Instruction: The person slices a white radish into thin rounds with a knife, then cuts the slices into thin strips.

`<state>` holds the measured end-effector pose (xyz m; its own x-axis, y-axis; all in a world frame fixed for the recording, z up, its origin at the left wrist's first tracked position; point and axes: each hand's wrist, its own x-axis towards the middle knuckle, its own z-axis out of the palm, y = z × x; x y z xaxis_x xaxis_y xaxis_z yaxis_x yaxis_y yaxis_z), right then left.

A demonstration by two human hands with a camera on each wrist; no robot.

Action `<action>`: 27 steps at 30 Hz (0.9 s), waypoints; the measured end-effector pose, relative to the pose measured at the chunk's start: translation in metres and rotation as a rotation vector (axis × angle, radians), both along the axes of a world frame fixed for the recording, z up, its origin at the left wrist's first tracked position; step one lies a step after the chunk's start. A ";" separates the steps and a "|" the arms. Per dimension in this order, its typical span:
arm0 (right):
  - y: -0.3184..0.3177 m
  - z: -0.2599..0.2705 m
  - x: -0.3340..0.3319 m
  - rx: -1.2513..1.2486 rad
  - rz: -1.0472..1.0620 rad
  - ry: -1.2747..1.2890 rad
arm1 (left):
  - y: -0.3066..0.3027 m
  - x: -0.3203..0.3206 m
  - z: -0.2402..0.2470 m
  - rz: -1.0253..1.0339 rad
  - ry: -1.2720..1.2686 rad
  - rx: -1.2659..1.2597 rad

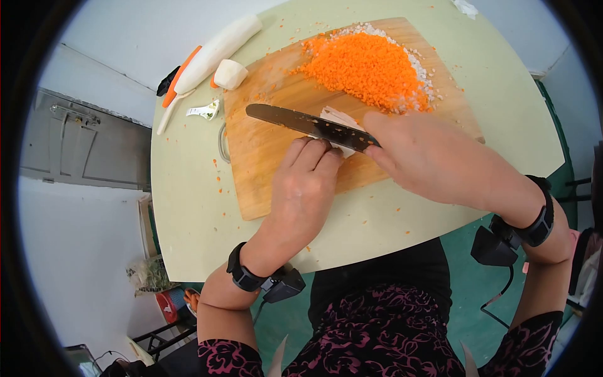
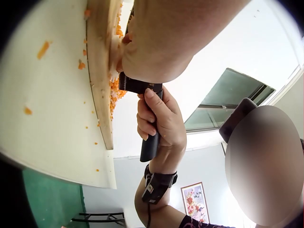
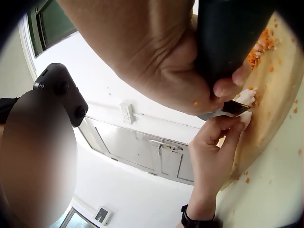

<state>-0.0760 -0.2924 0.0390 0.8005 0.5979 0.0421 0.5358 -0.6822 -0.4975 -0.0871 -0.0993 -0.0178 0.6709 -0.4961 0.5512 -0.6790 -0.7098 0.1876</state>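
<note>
In the head view my right hand [image 1: 433, 157] grips the handle of a kitchen knife [image 1: 289, 120], whose dark blade lies across a white radish piece [image 1: 342, 118] on the wooden cutting board [image 1: 267, 169]. Bits of food cling to the blade. My left hand [image 1: 308, 179], fingers bent, holds the radish close beside the blade. In the right wrist view its thumb and fingers pinch a white piece [image 3: 246, 118]. The left wrist view shows the right fingers wrapped around the black knife handle [image 2: 151, 148]. Behind the knife lies a heap of finely diced carrot [image 1: 370, 69].
White diced bits [image 1: 422, 72] border the carrot heap. Left of the board lie a long white radish [image 1: 220, 50], a radish chunk [image 1: 230, 74] and a patterned white spoon [image 1: 204, 111]. A metal handle [image 1: 222, 143] sticks out from the board. Orange crumbs dot the pale table [image 1: 188, 207].
</note>
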 end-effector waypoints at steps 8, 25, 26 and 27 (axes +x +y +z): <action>-0.002 -0.009 0.003 0.070 0.055 -0.019 | -0.001 0.001 -0.003 -0.002 -0.023 -0.009; 0.003 0.004 -0.006 0.024 -0.055 0.023 | 0.000 -0.003 -0.002 0.010 -0.026 -0.017; 0.001 0.002 -0.007 0.005 -0.042 0.012 | -0.001 -0.003 -0.001 0.013 -0.024 -0.024; 0.000 -0.001 -0.007 0.031 -0.029 -0.012 | -0.002 -0.003 -0.001 0.017 -0.024 -0.031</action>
<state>-0.0832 -0.2922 0.0383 0.8169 0.5726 0.0700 0.5219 -0.6818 -0.5127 -0.0904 -0.1009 -0.0183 0.6657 -0.4668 0.5821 -0.6713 -0.7153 0.1941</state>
